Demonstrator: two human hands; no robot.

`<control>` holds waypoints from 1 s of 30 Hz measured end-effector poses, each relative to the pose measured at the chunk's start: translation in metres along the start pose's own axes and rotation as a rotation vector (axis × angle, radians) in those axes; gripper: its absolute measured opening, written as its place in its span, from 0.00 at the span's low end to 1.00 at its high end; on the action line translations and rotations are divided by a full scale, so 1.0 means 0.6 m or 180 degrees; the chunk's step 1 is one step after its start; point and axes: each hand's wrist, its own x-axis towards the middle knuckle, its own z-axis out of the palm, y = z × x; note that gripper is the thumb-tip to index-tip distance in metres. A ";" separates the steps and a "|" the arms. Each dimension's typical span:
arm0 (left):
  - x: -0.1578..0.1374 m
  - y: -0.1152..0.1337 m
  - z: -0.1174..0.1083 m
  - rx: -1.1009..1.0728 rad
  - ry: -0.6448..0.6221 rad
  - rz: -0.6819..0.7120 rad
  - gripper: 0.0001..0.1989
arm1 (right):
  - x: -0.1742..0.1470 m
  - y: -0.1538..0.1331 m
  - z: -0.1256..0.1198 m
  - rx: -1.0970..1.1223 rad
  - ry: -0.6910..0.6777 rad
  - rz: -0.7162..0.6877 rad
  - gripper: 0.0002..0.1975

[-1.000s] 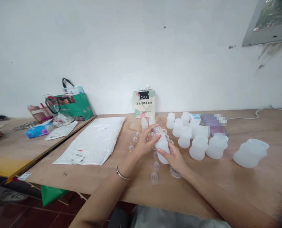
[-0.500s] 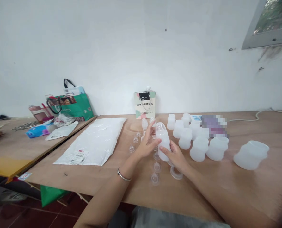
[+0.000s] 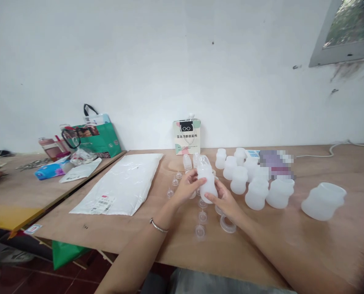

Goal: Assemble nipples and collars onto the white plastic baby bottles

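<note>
A frosted white baby bottle (image 3: 207,185) with a clear domed cap is held over the table, tilted slightly. My left hand (image 3: 187,185) grips its left side, the thumb lying across the upper body. From the right, my right hand (image 3: 226,198) wraps the lower body. Beneath and left of the hands lie several clear teats (image 3: 200,232). A translucent collar ring (image 3: 227,223) rests just below my right hand, another partly hidden by it. Behind my left hand stands a capped bottle (image 3: 187,162), with another partly hidden beside it. Several open bottle bodies (image 3: 254,194) stand to the right.
A large white plastic mailer (image 3: 120,183) lies on the wooden table (image 3: 249,253) at left. A paper bag (image 3: 187,139) stands against the wall. On the adjoining left table are a green bag (image 3: 105,139) and a blue packet (image 3: 50,168). A cable (image 3: 322,155) runs at back right.
Both hands and the bottle have shifted slightly left and down toward the capped bottles. My left fingers, raised beside the cap before, now sit lower. The view has tilted up a little.
</note>
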 end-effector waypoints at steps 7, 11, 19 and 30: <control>0.070 0.000 -0.126 0.0838 0.1970 0.0018 0.20 | -0.006 -0.013 -0.007 -0.0352 0.0370 0.0049 0.21; 0.125 -0.039 -0.201 0.1215 0.2418 -0.0107 0.19 | -0.003 -0.011 -0.010 -0.0534 0.0300 -0.0030 0.18; 0.180 -0.100 -0.263 0.1990 0.2778 -0.0518 0.22 | 0.000 0.002 -0.013 -0.0739 0.0164 0.0003 0.15; 0.193 -0.150 -0.288 0.2113 0.2734 -0.0681 0.24 | 0.000 0.006 -0.014 -0.0839 0.0143 0.0093 0.15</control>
